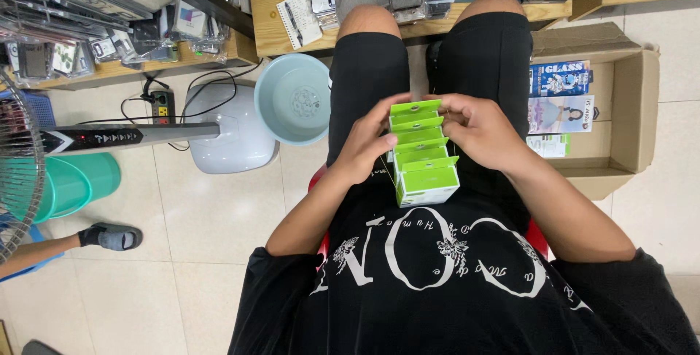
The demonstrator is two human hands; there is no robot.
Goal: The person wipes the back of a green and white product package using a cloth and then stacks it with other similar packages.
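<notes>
I sit on a red chair and hold a row of several small green and white boxes [423, 154] on my lap. My left hand [368, 143] grips the left side of the row, fingers curled over its far end. On the right side, my right hand [477, 125] presses against the far boxes with its fingers bent over the top one. The boxes have green hang tabs and stand packed one behind another, the nearest one showing a white face.
An open cardboard box [627, 107] with flat packets stands on the floor at right. A pale blue basin [292, 96], a fan's base [230, 136], a power strip [162, 107] and a green bin [73, 184] are at left. Another person's foot [109, 237] is lower left. Wooden shelves with goods run along the top.
</notes>
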